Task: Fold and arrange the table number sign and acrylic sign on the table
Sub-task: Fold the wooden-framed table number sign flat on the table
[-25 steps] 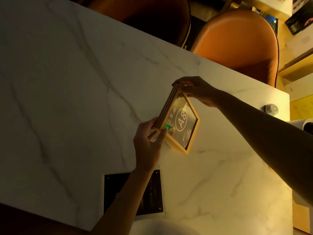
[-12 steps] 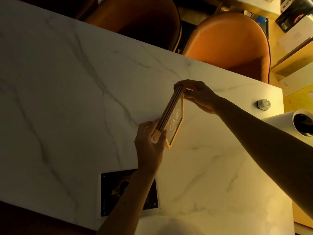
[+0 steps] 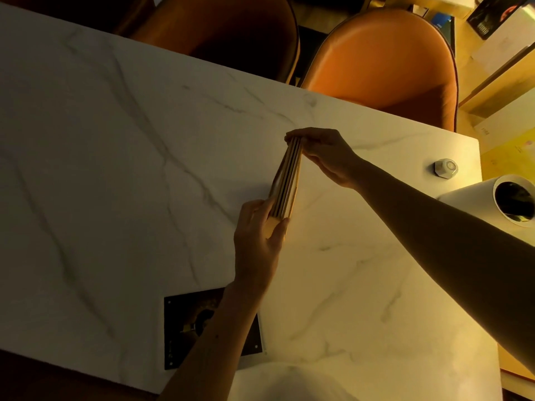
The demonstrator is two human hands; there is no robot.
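A: Where is open room lying?

B: The white marble-veined table (image 3: 115, 169) is running bare from 9 to 12 o'clock of the hands. Its far edge is slanting past two orange upholstered chairs (image 3: 388, 62). At 3 o'clock, a small white hexagonal puck (image 3: 445, 168) and a white paper roll (image 3: 492, 198) are sitting near the right edge.

A: And the sign?

B: The folded wooden-framed table number sign (image 3: 286, 183) is showing edge-on near table centre, layers stacked tight. The right hand (image 3: 327, 157) is pinching its far end; the left hand (image 3: 257, 238) is gripping its near end.

A: The other piece?

B: The black rectangular acrylic sign (image 3: 185, 328) is lying flat at 6 o'clock by the near edge, partly under the left forearm.
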